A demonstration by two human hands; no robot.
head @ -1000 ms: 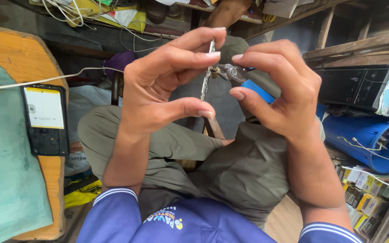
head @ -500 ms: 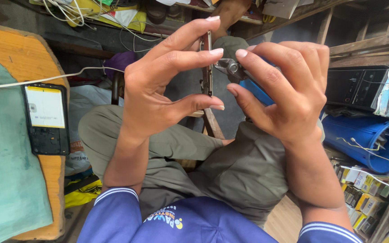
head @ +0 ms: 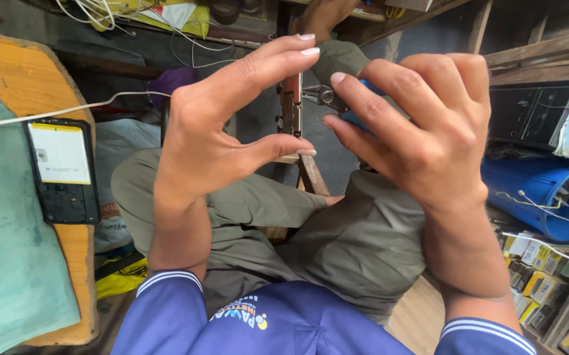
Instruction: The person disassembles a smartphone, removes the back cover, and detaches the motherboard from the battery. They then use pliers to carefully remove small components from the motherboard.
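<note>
Left grip: the left hand (head: 209, 135) pinches a thin, upright, brown-and-metal phone frame (head: 291, 112) edge-on, forefinger at its top end and thumb under its lower end, closed firmly on it.
Right grip: the right hand (head: 422, 141) is closed round blue-handled metal pliers (head: 324, 96); only a sliver of blue handle shows between the fingers.
Contact: the plier nose meets the right edge of the frame near its upper part; whether it bites something there is too small to tell.
Change: a second ago the frame leaned and the pliers sat close under the fingertips; half a second ago it stood straighter; now it is upright and held between both ends, with the plier tips at its side. I judge this as a steadied hold for fine work on that edge.
Position of the work: raised before the chest, above the lap in olive trousers (head: 363, 243).
Clothing: blue sleeves with white-striped cuffs (head: 169, 279).
Surface: to the left, an orange wooden table (head: 34, 85) partly under a teal cloth (head: 1, 263); on it lies a black opened phone with a pale battery (head: 62, 169), well apart from the hands, and a white cable (head: 67, 112) crosses above it.
Room: a blue plastic drum (head: 534, 197) on its side to the right, small coloured boxes (head: 541, 263) below it, dark wooden shelving (head: 534, 52) behind.
</note>
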